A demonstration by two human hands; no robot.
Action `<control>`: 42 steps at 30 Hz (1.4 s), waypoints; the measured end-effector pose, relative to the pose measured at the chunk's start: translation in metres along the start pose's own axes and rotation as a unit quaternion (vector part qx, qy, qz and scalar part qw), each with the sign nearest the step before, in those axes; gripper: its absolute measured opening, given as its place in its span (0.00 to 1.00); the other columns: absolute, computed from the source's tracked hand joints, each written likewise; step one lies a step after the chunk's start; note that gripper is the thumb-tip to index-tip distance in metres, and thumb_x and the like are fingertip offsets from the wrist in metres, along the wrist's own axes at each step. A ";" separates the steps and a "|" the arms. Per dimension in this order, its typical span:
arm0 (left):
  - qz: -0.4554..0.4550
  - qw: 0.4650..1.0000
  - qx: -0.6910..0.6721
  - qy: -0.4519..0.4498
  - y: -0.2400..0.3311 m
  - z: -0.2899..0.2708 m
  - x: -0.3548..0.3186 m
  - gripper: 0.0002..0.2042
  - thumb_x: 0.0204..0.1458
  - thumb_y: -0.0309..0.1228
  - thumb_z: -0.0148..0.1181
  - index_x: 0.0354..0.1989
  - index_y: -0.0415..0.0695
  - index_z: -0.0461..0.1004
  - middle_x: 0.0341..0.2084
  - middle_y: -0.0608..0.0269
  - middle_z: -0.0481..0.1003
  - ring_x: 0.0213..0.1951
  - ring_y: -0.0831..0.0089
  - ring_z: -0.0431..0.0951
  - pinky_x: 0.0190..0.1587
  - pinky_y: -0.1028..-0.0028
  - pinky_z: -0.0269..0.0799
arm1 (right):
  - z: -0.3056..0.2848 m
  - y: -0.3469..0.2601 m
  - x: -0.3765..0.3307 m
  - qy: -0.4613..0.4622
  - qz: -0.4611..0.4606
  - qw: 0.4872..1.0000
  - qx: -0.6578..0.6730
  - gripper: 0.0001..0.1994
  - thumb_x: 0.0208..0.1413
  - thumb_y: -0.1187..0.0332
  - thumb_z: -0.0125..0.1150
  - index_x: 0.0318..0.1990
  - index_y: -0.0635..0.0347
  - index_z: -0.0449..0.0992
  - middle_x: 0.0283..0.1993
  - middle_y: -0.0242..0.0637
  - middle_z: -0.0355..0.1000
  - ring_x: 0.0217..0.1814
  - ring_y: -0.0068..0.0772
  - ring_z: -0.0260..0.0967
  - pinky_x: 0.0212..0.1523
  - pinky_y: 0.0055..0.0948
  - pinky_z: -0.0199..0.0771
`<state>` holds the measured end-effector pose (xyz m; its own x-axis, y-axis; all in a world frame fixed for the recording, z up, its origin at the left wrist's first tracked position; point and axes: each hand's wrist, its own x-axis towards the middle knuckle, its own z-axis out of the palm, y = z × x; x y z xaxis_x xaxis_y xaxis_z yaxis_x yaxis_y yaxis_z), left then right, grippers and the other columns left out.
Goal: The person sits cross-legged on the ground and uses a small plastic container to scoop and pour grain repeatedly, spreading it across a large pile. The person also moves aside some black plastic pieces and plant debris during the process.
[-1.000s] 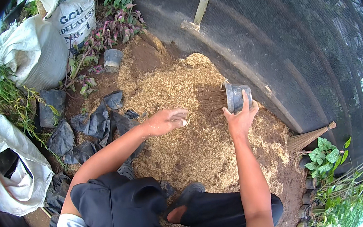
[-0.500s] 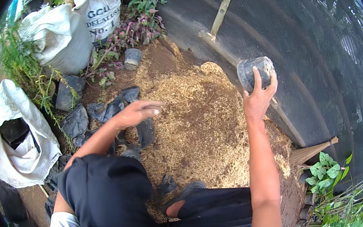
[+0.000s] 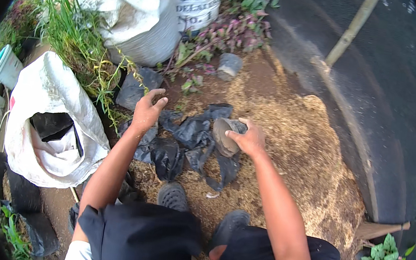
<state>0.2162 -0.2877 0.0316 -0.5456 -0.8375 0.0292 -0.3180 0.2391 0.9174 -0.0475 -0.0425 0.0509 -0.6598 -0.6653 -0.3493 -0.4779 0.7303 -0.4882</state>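
My right hand [image 3: 249, 138] grips a small grey plastic pot [image 3: 224, 138], its fingers and thumb around the side. The pot is tilted, with a round, brownish-grey end turned toward my left. It is held over crumpled black plastic bags [image 3: 187, 133] lying on the ground. To the left of them my left hand [image 3: 146, 113] is raised with nothing in it, thumb and fingers apart and slightly curled. A dark, square-sided plant bag [image 3: 139, 89] stands just beyond that hand.
Pale husks mixed with soil [image 3: 299, 151] spread across the ground. An open white sack [image 3: 33, 155] sits left; fuller white sacks [image 3: 141, 38] stand behind. Another grey pot [image 3: 230, 66] rests at the back. Dark netting [image 3: 395, 127] with a wooden pole [image 3: 352, 31] borders the right.
My right hand has brought the pot from the netting at far right to the black bags in the middle. My left hand has moved away from the husk pile. The view has swung left.
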 end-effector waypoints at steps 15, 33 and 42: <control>-0.101 0.907 0.345 0.219 -0.107 -0.030 0.072 0.67 0.40 0.54 0.86 0.81 0.32 0.47 0.74 0.25 0.57 0.77 0.35 0.56 0.79 0.50 0.55 | 0.155 -0.241 0.326 -0.104 0.133 0.724 0.669 0.46 0.67 0.41 0.66 0.82 0.57 0.55 0.84 0.50 0.52 0.83 0.54 0.54 0.80 0.53 0.56; -0.141 0.906 0.310 0.253 -0.126 -0.029 -0.009 0.60 0.39 0.45 0.87 0.73 0.23 0.51 0.66 0.30 0.65 0.68 0.41 0.68 0.73 0.54 0.62 | 0.154 -0.248 0.192 0.061 -0.208 0.771 0.599 0.19 0.78 0.55 0.55 0.47 0.66 0.75 0.35 0.30 0.65 0.39 0.24 0.58 0.43 0.32 0.63; -0.183 0.953 0.164 0.175 -0.085 -0.080 -0.029 0.57 0.54 0.60 0.72 0.79 0.33 0.49 0.67 0.26 0.69 0.69 0.35 0.72 0.72 0.51 0.66 | 0.129 -0.277 0.121 0.145 -0.320 0.790 0.502 0.22 0.78 0.56 0.56 0.56 0.72 0.78 0.48 0.44 0.81 0.50 0.33 0.73 0.55 0.37 0.72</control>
<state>0.3212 -0.3236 -0.0155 -0.0780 -0.9932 -0.0867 -0.6947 -0.0083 0.7192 0.0795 -0.3455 0.0411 -0.6444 -0.6787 0.3524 -0.1621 -0.3291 -0.9303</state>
